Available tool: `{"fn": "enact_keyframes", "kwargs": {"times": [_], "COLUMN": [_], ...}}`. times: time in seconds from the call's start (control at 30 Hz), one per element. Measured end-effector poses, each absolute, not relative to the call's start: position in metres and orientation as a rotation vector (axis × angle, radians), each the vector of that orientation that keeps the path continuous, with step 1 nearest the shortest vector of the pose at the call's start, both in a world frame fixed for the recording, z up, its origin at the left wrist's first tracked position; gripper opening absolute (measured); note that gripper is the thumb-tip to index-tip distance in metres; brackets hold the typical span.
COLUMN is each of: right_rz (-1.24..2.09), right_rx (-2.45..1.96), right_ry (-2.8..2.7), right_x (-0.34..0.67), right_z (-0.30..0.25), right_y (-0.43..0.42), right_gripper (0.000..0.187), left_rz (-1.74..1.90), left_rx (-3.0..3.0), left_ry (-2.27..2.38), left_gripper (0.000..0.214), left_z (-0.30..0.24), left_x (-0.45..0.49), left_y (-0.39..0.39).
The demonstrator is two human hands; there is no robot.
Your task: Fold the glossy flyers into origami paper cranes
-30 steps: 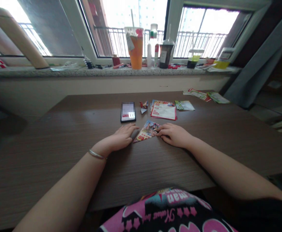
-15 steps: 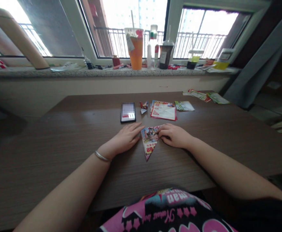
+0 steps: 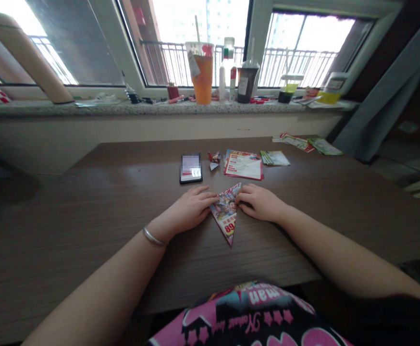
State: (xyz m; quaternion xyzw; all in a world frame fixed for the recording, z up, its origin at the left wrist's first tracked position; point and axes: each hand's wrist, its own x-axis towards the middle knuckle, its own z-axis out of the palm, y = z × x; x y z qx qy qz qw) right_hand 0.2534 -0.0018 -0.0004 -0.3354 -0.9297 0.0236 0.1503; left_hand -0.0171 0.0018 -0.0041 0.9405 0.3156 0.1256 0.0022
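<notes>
A folded paper triangle (image 3: 227,214), printed in bright colours with red numerals near its tip, lies flat on the dark wood-grain tabletop (image 3: 87,216) straight in front of the person, its long point aimed back toward the body. The left hand (image 3: 188,210) rests palm-down beside it with its fingers stretched across the triangle's upper left edge. Its grip is released, pressing rather than clasping. A thin metal bracelet (image 3: 153,237) sits on that wrist. The right hand (image 3: 262,203) meets the paper's upper right edge with its fingers curled – whether that grip pinches the edge or only bears down on it cannot be told. Just beyond the hands lies a phone (image 3: 191,167) face up, and to its right a small crumpled scrap of folded paper (image 3: 214,160), a stack of red-and-white flyers (image 3: 244,166) and some green leaflets (image 3: 275,157). More leaflets (image 3: 305,142) lie near the far right corner. On the windowsill (image 3: 87,108) behind stand an orange drink cup (image 3: 203,77) with a straw, a bottle (image 3: 226,67) and a dark cup (image 3: 246,82).
</notes>
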Motion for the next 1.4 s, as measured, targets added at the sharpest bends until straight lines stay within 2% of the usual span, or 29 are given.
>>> {"fn": "enact_keyframes", "kwargs": {"times": [0.33, 0.53, 0.87, 1.1, 1.4], "right_rz": [0.085, 0.083, 0.207, 0.293, 0.254], "right_rx": [-1.075, -1.023, -0.917, -0.915, -0.846], "right_ry": [-2.646, -2.684, -2.707, -2.707, -2.706], "right_x": [0.253, 0.252, 0.256, 0.254, 0.252], "right_z": [0.005, 0.004, -0.003, -0.003, 0.001], "right_y": [-0.004, -0.004, -0.003, -0.005, -0.005], "right_gripper": [0.033, 0.047, 0.081, 0.078, 0.056], "left_rz": [0.404, 0.383, 0.39, 0.372, 0.327], "left_rx": [2.979, 2.97, 2.894, 2.804, 2.825], "left_ry": [0.902, 0.878, 0.891, 0.942, 0.967], "left_gripper": [0.03, 0.033, 0.039, 0.049, 0.062], "left_z": [0.006, 0.01, 0.014, 0.012, -0.001], "left_x": [-0.012, -0.009, -0.007, -0.005, -0.009], "left_y": [-0.004, -0.006, -0.013, -0.014, -0.007]}}
